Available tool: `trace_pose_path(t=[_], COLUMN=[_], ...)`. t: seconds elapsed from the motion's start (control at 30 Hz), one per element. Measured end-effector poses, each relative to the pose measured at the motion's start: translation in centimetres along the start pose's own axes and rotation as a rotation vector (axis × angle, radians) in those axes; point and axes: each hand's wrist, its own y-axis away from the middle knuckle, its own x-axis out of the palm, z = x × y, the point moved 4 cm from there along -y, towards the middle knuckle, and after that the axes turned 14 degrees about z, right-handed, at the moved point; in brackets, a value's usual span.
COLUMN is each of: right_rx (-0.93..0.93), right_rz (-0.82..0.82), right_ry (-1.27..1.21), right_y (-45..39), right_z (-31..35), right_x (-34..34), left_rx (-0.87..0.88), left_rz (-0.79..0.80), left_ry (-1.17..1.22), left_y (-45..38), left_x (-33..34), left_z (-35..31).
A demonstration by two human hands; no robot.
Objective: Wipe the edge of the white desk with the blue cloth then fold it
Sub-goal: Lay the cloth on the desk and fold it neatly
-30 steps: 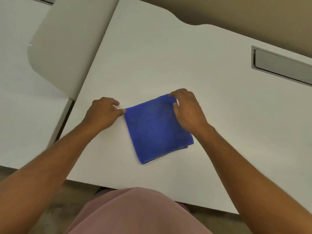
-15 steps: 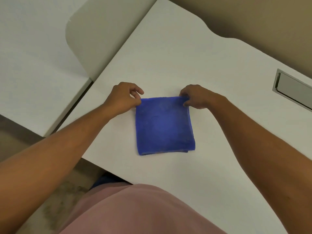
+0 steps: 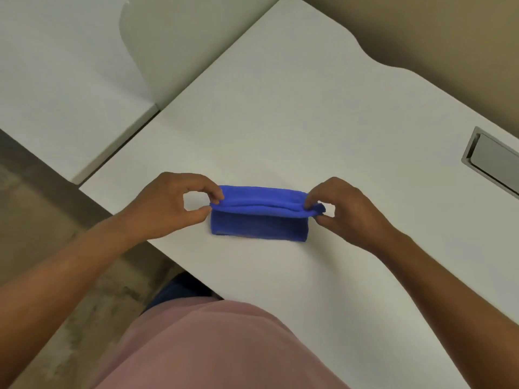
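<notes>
The blue cloth [image 3: 259,220] lies folded on the white desk [image 3: 280,122], near its front left corner. Its far half is lifted off the surface and curls over toward me. My left hand [image 3: 171,204] pinches the cloth's raised left corner between thumb and fingers. My right hand [image 3: 344,210] pinches the raised right corner the same way. The near half of the cloth rests flat on the desk.
A grey metal cable hatch [image 3: 494,161] is set into the desk at the right. A second white surface [image 3: 56,94] adjoins on the left, with a rounded white panel [image 3: 179,43] behind it. The floor [image 3: 42,220] shows past the desk's front left edge.
Both hands moved to the cloth's far corners, gripped them and lifted the far edge up and toward me. The flat square now looks like a narrower strip. The view also shifted left.
</notes>
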Motion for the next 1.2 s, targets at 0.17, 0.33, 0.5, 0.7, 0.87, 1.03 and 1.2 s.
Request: trace_pose_path(t=[0.17,0.33,0.5,0.7,0.87,1.03,1.2], right_rx=[-0.136,-0.182,-0.1,0.017,0.05,0.067,0.186], right_rz=[-0.027,0.1,0.098,0.2,0.342,0.271,0.199], right_ry=[0.217,0.286,0.081,0.108,0.097,-0.066,-0.159], right_y=[1.5,1.5,0.4,-4.8,-6.0,-3.3,0.7], right_z=[0.1,0.4,1.5,2.7,1.5,-1.7,-7.2], right_x=[3.6,5.2,3.5,3.9,3.8,0.6,-4.3], left_rx=[0.056,0.111,0.075,-0.156,-0.216,-0.061,0.044], left_rz=[-0.013,0.103,-0.061,0.162,0.36,0.417,0.439], left_ry=[-0.26,-0.476,-0.4,-0.532,-0.417,-0.368,-0.419], left_y=[1.9,2.0,-0.2,-5.9,-8.8,-12.6,-19.0], left_x=[4.9,7.5,6.3,6.3,6.0,4.9,4.1], left_z=[1.4,2.3,0.5,-0.4,-0.6,-4.1,-8.9])
